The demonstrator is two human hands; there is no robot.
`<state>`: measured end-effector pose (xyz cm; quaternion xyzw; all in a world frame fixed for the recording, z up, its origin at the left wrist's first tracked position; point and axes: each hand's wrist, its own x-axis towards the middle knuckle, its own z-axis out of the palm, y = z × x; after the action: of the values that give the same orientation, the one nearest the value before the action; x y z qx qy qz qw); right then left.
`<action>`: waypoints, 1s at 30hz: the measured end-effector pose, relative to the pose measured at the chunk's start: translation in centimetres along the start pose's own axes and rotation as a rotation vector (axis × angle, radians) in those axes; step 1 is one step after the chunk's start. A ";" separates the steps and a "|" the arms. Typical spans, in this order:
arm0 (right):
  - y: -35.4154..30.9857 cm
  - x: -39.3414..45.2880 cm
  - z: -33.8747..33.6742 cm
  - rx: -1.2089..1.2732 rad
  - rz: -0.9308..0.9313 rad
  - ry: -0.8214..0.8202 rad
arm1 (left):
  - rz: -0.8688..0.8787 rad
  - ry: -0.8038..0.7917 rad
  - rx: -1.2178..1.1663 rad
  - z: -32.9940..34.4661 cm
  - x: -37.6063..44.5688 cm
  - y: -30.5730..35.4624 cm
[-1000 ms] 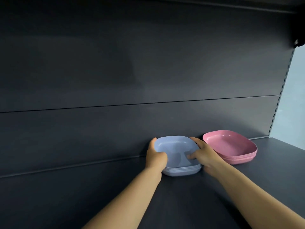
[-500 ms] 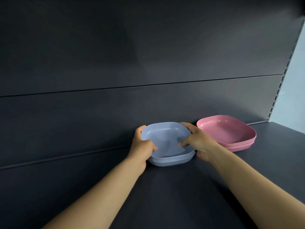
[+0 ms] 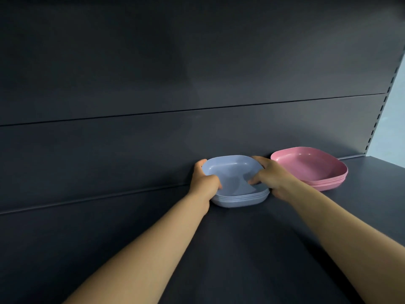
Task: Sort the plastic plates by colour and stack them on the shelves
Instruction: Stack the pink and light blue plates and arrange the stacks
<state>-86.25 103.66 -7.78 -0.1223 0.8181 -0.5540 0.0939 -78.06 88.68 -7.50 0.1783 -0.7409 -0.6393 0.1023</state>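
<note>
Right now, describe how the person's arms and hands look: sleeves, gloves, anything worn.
Both forearms are bare as far as the frame shows, with no sleeves in view. The left hand and the right hand wear no gloves, and no watch, bracelet or ring is visible.

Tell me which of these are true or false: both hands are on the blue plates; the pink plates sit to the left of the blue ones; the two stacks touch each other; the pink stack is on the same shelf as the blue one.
1. Both hands are on the blue plates. True: the left hand and right hand grip the blue stack at opposite sides.
2. Pink is left of blue. False: the pink stack is to its right.
3. The stacks touch. False: the right hand is between them.
4. Same shelf. True: both rest on the dark shelf.
</note>
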 end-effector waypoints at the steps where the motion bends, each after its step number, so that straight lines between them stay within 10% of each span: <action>1: -0.3 -0.3 0.0 -0.082 -0.007 0.025 | -0.006 -0.017 0.034 -0.2 -0.1 0.2; 11: -10.1 -8.0 3.4 -0.986 -0.312 0.020 | 0.069 -0.192 0.725 -12.6 -3.7 4.2; 18: -18.6 -15.7 13.4 -1.124 -0.405 -0.090 | 0.168 -0.075 1.333 -28.3 -12.6 4.7; 30: -27.5 -31.2 39.0 -1.020 -0.580 -0.230 | -0.039 0.111 1.391 -58.4 -31.7 -1.0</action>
<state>-42.66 68.93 3.99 -0.4295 0.8986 -0.0778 -0.0436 -26.76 47.82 3.38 0.2482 -0.9686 -0.0079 -0.0095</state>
